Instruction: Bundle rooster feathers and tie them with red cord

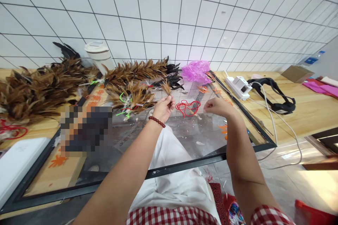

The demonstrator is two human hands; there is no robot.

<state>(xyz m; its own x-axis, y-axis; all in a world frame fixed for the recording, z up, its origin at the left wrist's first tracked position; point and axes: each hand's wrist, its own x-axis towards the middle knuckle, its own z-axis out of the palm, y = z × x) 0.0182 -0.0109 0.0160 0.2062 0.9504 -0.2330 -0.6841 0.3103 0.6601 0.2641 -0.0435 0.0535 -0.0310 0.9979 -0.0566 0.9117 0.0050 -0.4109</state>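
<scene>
Between the thumb and fingers of my left hand, a small brown feather points up and away from me. It may be more than one feather. My right hand is closed in a pinch above the glass, apart from the left; whatever its fingertips hold is too small to make out. A loose tangle of red string lies on the glass between the two hands. Left of my left hand sits a pile of brown feather bunches bound with green ties. Black-tipped feathers lie just behind the held one.
A black-framed glass panel covers the wooden table. Long feather strips fill the left. Along the wall stand a white canister and a pink plastic bag. To the right are a power strip and black headgear.
</scene>
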